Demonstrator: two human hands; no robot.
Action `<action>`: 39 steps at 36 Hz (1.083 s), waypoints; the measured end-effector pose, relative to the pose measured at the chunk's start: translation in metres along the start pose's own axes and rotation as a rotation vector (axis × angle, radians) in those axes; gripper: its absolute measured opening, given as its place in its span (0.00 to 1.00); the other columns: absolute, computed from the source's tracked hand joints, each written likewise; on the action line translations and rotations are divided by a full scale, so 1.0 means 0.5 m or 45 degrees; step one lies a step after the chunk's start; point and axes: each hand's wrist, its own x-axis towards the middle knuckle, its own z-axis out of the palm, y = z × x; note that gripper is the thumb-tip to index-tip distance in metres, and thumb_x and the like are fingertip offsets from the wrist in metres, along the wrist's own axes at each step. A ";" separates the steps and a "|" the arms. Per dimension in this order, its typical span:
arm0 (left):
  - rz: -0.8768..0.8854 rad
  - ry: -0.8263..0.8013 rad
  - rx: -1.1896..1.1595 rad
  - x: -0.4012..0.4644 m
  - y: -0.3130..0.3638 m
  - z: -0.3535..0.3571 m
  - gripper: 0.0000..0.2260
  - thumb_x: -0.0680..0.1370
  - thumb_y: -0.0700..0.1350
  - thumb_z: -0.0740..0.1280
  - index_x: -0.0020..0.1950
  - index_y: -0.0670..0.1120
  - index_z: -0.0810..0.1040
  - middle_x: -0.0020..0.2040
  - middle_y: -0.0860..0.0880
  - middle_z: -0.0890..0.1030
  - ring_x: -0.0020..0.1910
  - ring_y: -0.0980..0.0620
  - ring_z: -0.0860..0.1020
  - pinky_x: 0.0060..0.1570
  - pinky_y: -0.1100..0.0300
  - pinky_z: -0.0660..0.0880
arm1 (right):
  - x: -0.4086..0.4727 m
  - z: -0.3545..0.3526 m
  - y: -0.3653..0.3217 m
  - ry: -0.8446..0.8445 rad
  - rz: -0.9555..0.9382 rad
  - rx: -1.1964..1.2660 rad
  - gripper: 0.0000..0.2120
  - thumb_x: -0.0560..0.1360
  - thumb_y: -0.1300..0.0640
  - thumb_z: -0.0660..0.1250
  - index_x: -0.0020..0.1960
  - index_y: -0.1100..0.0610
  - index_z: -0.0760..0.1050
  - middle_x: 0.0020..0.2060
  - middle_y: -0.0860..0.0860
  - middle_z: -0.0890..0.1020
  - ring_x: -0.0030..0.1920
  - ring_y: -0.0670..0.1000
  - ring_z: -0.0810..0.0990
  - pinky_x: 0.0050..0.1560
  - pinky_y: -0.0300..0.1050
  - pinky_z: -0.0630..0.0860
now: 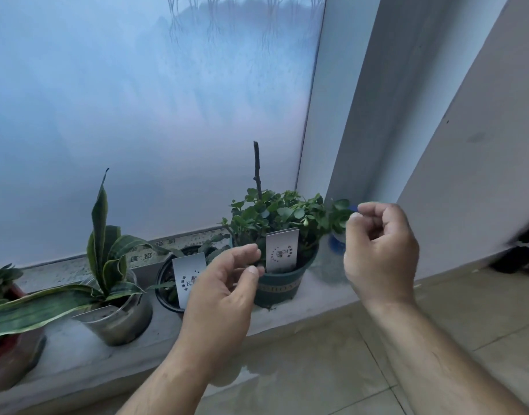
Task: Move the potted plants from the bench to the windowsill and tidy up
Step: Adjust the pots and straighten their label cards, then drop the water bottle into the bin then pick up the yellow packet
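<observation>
Flanking green pot (pixel 279 287): both hands' fingers (pixel 242 256).

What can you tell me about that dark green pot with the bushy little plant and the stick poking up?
The dark green pot looks plastic, round, upright on the stone windowsill, near the right end. It holds a bushy small-leaved plant, a bare dark stick and a white printed card. The left hand hovers just before it; contact is unclear.
</observation>
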 end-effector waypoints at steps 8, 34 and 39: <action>-0.027 -0.048 0.068 -0.006 0.002 -0.010 0.13 0.80 0.42 0.67 0.61 0.57 0.80 0.51 0.62 0.85 0.52 0.62 0.83 0.47 0.72 0.78 | 0.079 -0.009 0.099 -0.412 0.081 -0.525 0.25 0.75 0.63 0.64 0.72 0.54 0.71 0.70 0.53 0.72 0.65 0.56 0.76 0.58 0.41 0.67; 0.026 -0.020 -0.083 -0.005 0.049 -0.075 0.09 0.81 0.44 0.66 0.58 0.55 0.81 0.47 0.55 0.86 0.48 0.62 0.84 0.41 0.71 0.78 | 0.073 -0.090 -0.072 -0.648 -0.261 -0.730 0.08 0.68 0.48 0.74 0.45 0.46 0.78 0.43 0.43 0.79 0.44 0.47 0.76 0.44 0.44 0.69; 0.053 0.072 -0.084 0.000 0.051 -0.123 0.08 0.81 0.43 0.66 0.56 0.54 0.81 0.51 0.57 0.84 0.49 0.58 0.84 0.42 0.68 0.80 | 0.011 -0.087 -0.187 -0.764 -0.388 -0.586 0.13 0.64 0.38 0.70 0.47 0.35 0.75 0.47 0.28 0.78 0.45 0.34 0.77 0.38 0.42 0.73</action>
